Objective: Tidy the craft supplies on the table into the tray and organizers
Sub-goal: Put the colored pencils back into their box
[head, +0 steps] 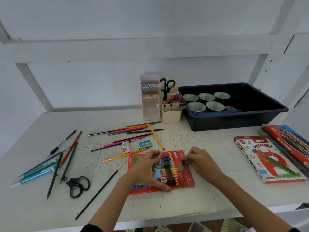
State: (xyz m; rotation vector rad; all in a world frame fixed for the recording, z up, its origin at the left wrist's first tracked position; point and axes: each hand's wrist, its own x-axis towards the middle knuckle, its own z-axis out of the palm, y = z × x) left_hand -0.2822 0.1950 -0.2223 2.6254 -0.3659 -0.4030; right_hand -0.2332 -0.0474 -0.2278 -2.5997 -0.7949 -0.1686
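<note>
Left grip point(147, 169) and right grip point(203, 162) pinch the crayon box point(173, 172); black tray point(234, 125) holds 5 green cups point(214, 105).

Near me I see a red crayon box point(174, 166) printed with a rainbow row of crayons. Far right, the black tray point(234, 125) holds pale green bowls point(197, 106). The oil pastel box point(267, 158) on the right is white with a red figure. Left: black-handled scissors point(70, 183), blue pens point(36, 176), white table point(209, 203).

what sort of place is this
Likely a craft or art desk: loose coloured pencils on a white painted table, a red-and-white oil pastels box, a clear plastic marker organizer.
</note>
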